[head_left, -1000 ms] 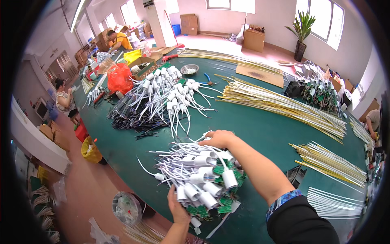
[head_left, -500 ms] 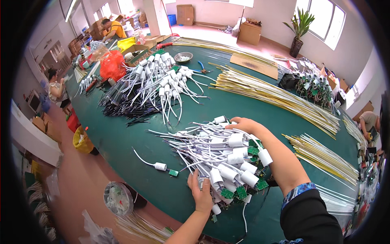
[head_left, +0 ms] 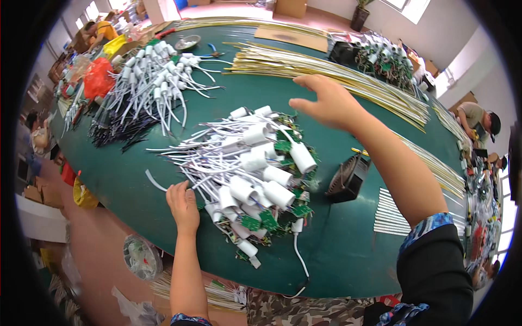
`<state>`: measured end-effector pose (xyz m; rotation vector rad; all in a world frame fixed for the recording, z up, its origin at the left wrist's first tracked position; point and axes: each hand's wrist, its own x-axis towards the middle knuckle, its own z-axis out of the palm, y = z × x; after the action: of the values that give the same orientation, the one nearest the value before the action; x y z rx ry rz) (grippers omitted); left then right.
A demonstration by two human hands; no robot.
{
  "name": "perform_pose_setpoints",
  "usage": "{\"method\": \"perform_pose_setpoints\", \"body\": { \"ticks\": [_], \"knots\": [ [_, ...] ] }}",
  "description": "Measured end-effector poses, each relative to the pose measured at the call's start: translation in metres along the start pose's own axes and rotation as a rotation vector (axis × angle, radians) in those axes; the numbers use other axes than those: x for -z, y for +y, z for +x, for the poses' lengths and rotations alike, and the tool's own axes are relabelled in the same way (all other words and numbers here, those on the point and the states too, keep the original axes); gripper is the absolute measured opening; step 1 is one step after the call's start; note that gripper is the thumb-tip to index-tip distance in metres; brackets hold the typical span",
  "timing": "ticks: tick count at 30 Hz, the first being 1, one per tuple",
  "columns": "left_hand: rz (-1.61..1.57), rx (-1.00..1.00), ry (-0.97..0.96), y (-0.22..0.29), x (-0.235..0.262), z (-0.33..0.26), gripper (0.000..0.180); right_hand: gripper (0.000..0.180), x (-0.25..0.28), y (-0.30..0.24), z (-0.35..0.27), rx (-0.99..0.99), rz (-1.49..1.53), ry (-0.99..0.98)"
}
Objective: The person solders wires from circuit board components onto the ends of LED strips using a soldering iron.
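Observation:
A heap of white cylindrical housings (head_left: 254, 161) with white cables and green circuit boards (head_left: 268, 220) lies on the green table in front of me. At the heap's left edge, my left hand (head_left: 183, 206) is closed over a separate white cable (head_left: 154, 181). That cable's housing is hidden beneath the fingers. My right hand (head_left: 326, 103) is raised beyond the heap's far right, thumb apart from the fingers, holding nothing. A dark boxy device with a grille (head_left: 348, 176) stands below the right forearm. One housing with a long cable (head_left: 297, 226) trails off the heap's near side.
Another pile of white housings and cables (head_left: 157, 81) sits at the far left, beside a red plastic bag (head_left: 99, 77). Long white and yellow strips (head_left: 326, 81) cross the far table, near a metal bowl (head_left: 187, 42) and blue-handled pliers (head_left: 212, 51). Co-workers sit left and right.
My right hand has left the heap and risen to the far right, revealing the dark device. My left hand has moved from the heap onto the loose cable piece. The view has shifted.

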<state>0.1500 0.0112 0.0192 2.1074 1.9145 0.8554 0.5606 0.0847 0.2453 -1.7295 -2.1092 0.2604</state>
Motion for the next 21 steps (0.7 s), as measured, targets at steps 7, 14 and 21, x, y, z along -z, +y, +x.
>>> {"method": "perform_pose_setpoints", "body": {
  "ticks": [7, 14, 21],
  "knots": [
    [-0.884, 0.234, -0.003, 0.034, -0.044, -0.038, 0.059, 0.025, 0.01, -0.04, -0.189, 0.447, 0.17, 0.1],
    [-1.327, 0.296, 0.006, 0.09, -0.045, -0.073, 0.055, 0.02, 0.015, -0.007, -0.265, 0.373, 0.16, 0.047],
    [-1.01, 0.259, 0.391, 0.085, -0.015, -0.096, 0.051, 0.02, 0.089, 0.034, -0.34, 0.283, -0.035, 0.206]
  ]
}}
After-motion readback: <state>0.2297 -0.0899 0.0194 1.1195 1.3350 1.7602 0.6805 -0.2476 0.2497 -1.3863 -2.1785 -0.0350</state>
